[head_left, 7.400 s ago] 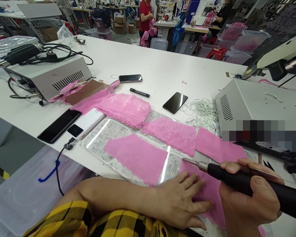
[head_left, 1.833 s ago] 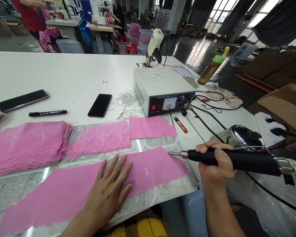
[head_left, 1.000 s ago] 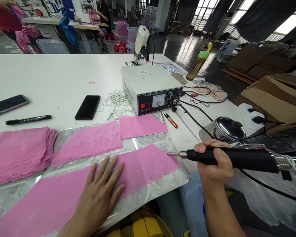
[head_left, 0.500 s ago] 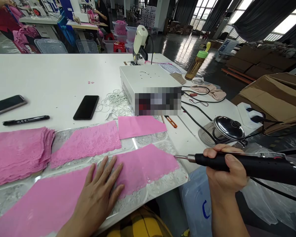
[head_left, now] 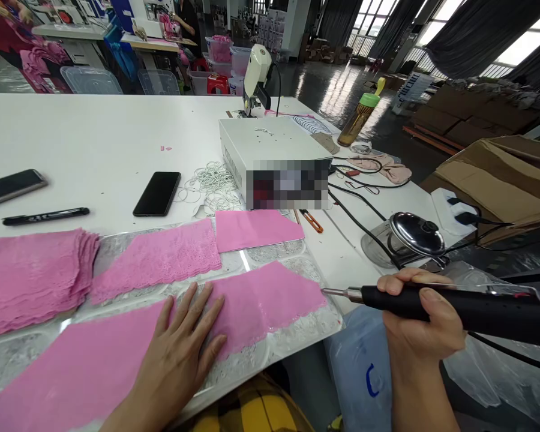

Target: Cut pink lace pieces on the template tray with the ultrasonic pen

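1. Big workshop floor w/ a long white table (head_left: 117, 132); other workstations and a person in red far left, cardboard and dark curtains far right. On the near edge sits a clear glossy plate (head_left: 297, 336) carrying the pink cloth.
2. Left hand (head_left: 180, 354) lies flat, fingers spread, palm down on the long pink lace strip (head_left: 261, 303), which runs along the near side of the plate, its right end at the plate's right corner.
3. Right hand (head_left: 420, 330) is closed in a fist round the black-handled cutter wand (head_left: 432, 303); its metal tip points left, just beside the strip's right end. Contact can't be told.
4. Risk: left fingers sit fairly near the tip's likely line. If the wand runs left along the cloth w/o the hand shifting, a fingertip could get nicked or burnt.
5. Risk: strip is pinned only mid-length. The free right end may drag or pucker under the tip, giving a crooked edge.
6. Risk: plate corner overhangs the table edge. Hard downward pressure there could tip or slide it.
7. Risk: the wand's cable (head_left: 513, 354) trails right, near the steel-lidded pot (head_left: 409, 240); a snag could jerk the tip off line.
8. Farther back: white control box (head_left: 270, 150), black phone (head_left: 157, 193), a stack of lace pieces (head_left: 31, 273) at left, well apart from the tip.
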`<action>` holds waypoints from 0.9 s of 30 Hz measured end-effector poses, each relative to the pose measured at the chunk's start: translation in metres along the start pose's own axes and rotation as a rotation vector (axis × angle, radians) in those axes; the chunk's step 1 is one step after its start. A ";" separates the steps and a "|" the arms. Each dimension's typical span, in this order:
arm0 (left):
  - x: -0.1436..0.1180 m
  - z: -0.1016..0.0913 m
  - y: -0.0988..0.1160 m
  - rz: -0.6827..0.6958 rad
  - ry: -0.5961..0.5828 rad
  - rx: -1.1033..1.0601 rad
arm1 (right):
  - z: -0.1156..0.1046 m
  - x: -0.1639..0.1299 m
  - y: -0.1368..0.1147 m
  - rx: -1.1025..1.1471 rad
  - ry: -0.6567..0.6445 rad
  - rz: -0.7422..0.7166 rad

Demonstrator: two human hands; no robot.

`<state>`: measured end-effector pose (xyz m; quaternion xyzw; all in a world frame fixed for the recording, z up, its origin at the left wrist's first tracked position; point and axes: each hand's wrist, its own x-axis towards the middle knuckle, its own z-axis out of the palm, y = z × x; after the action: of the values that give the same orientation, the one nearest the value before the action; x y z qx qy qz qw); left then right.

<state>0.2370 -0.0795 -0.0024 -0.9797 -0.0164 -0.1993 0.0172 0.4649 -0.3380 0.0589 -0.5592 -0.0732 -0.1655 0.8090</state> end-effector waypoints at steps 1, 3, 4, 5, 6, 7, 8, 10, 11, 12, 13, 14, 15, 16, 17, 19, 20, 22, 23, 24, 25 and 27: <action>0.000 0.000 0.000 0.001 0.001 0.003 | 0.001 0.000 0.000 0.000 0.001 -0.002; 0.000 -0.001 0.000 0.001 0.002 0.007 | 0.002 -0.001 0.001 -0.002 0.004 -0.009; -0.001 0.000 0.000 0.000 0.003 0.007 | 0.003 -0.001 0.001 -0.004 0.003 -0.010; -0.001 0.000 0.000 -0.002 0.003 0.007 | 0.003 -0.001 0.001 -0.009 0.001 -0.014; -0.001 0.000 0.000 -0.006 0.003 0.007 | 0.003 -0.001 0.001 -0.016 -0.002 -0.019; -0.001 0.000 0.000 -0.009 0.002 0.006 | 0.002 -0.001 0.001 -0.027 -0.001 -0.021; -0.002 0.000 0.001 -0.014 0.001 0.006 | 0.001 -0.001 0.000 -0.037 0.006 -0.020; -0.002 0.000 0.002 -0.026 -0.004 0.005 | 0.001 -0.001 -0.001 -0.050 0.041 -0.006; -0.003 0.000 0.003 -0.035 -0.009 0.002 | 0.001 -0.001 -0.002 -0.051 0.067 0.002; -0.003 0.000 0.004 -0.044 -0.016 -0.001 | 0.002 -0.001 -0.003 -0.046 0.090 0.012; -0.003 -0.001 0.005 -0.054 -0.024 -0.005 | 0.005 -0.001 -0.004 -0.036 0.109 0.016; -0.004 -0.001 0.006 -0.064 -0.033 -0.009 | 0.009 -0.001 -0.004 -0.027 0.121 0.017; -0.004 -0.002 0.007 -0.072 -0.041 -0.011 | 0.014 -0.002 -0.004 -0.020 0.127 0.018; -0.004 -0.003 0.008 -0.079 -0.051 -0.012 | 0.020 -0.004 -0.004 -0.012 0.124 0.026; -0.004 -0.003 0.008 -0.084 -0.058 -0.010 | 0.027 -0.006 -0.003 0.001 0.113 0.038; -0.004 -0.004 0.010 -0.095 -0.070 -0.009 | 0.042 -0.013 0.001 0.038 0.071 0.072; -0.004 -0.004 0.011 -0.101 -0.076 -0.011 | 0.050 -0.017 0.004 0.057 0.028 0.099; -0.005 -0.005 0.012 -0.111 -0.087 -0.022 | 0.064 -0.025 0.011 0.085 -0.079 0.128; -0.005 -0.005 0.013 -0.117 -0.094 -0.030 | 0.070 -0.029 0.015 0.088 -0.130 0.124; -0.005 -0.005 0.014 -0.123 -0.102 -0.039 | 0.075 -0.032 0.019 0.087 -0.172 0.112; -0.005 -0.005 0.015 -0.131 -0.107 -0.049 | 0.079 -0.035 0.022 0.084 -0.201 0.091; -0.004 -0.006 0.016 -0.149 -0.111 -0.072 | 0.084 -0.039 0.027 0.073 -0.226 0.064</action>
<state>0.2315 -0.0954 0.0013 -0.9852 -0.0831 -0.1461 -0.0338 0.4436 -0.2443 0.0543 -0.5465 -0.1523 -0.0728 0.8203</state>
